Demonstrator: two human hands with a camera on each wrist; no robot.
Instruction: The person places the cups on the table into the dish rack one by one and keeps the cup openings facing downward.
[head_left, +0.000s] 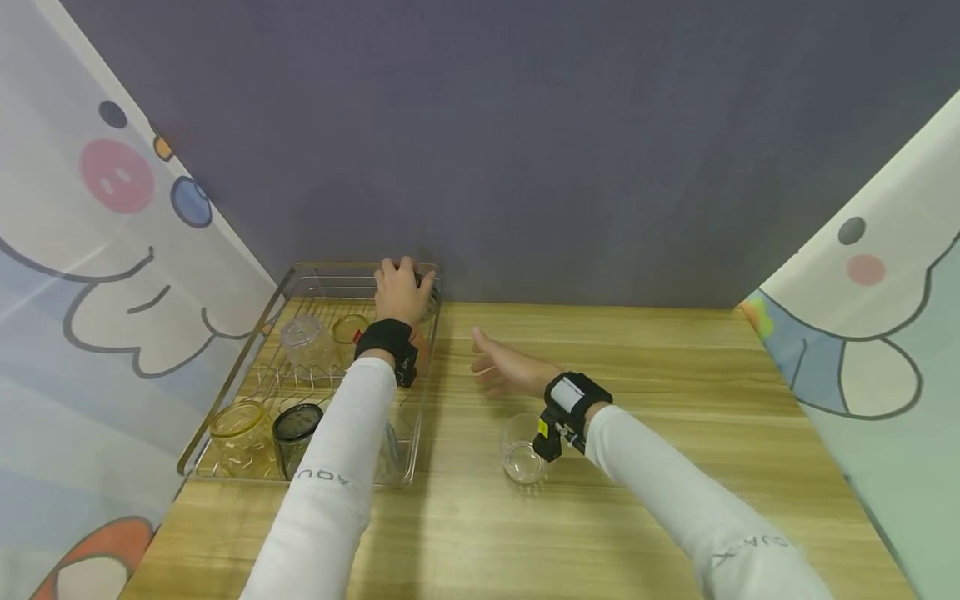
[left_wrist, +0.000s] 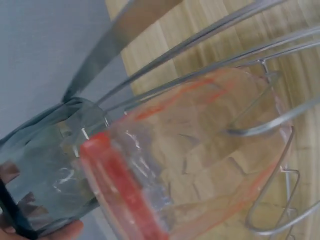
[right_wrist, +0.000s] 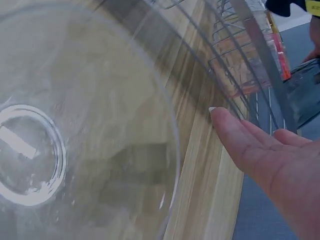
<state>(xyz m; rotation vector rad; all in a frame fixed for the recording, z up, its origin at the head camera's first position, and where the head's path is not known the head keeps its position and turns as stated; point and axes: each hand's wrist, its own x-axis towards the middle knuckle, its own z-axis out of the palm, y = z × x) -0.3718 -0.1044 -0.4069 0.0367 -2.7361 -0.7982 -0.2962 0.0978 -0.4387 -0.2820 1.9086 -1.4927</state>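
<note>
In the head view my left hand is at the back right corner of a wire dish rack. Its fingers hold a dark, see-through glass, whose end shows at lower left in the left wrist view. Beside that glass sits a pinkish glass with a red edge, leaning among the wires. My right hand hovers over the table to the right of the rack, fingers extended and holding nothing. A clear glass stands on the table under the right wrist; it looms large in the right wrist view.
Also in the rack are a clear glass, a yellow glass, a dark glass and an amber-rimmed glass. A grey wall borders the wooden table behind, with printed panels on both sides.
</note>
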